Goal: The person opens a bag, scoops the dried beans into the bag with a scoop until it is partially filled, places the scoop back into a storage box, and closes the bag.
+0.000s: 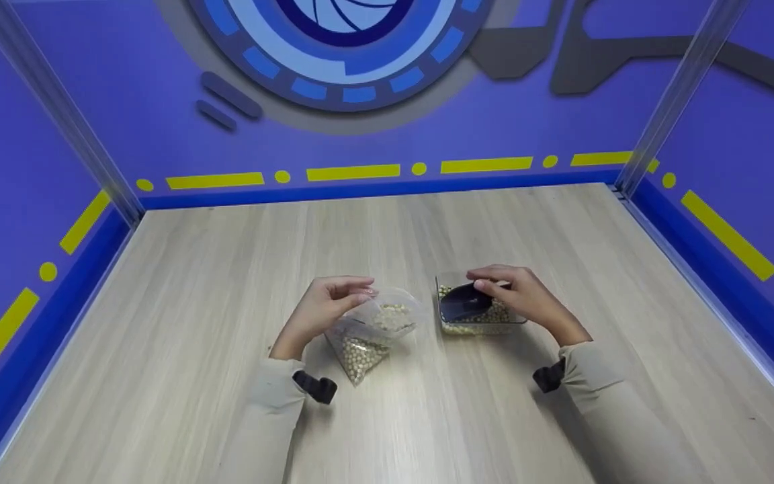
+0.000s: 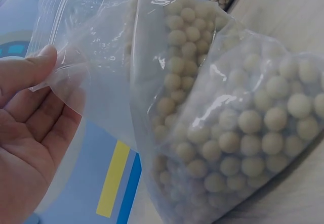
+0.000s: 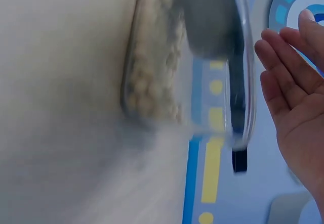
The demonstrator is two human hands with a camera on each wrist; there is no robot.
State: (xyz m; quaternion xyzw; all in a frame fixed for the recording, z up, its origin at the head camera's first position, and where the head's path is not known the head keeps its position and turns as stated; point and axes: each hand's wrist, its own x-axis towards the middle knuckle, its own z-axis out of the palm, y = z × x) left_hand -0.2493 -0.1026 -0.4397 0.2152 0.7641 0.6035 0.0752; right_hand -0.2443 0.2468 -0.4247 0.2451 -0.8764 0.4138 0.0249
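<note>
My left hand pinches the upper edge of a clear zip bag between thumb and fingers. Pale beige round beads fill the bag's lower part, which leans over on the table; its mouth is spread toward the right. Right of the bag stands a clear rectangular container with similar beads. A black scoop lies in it, its handle over the rim. Beside that handle is my right hand, fingers loosely extended. In the right wrist view a gap shows between fingertips and container, nothing held.
The wood-grain table carries the bag and the container. Blue-purple panels with yellow markings enclose it at the back and both sides. Black wrist straps sit over the beige sleeves.
</note>
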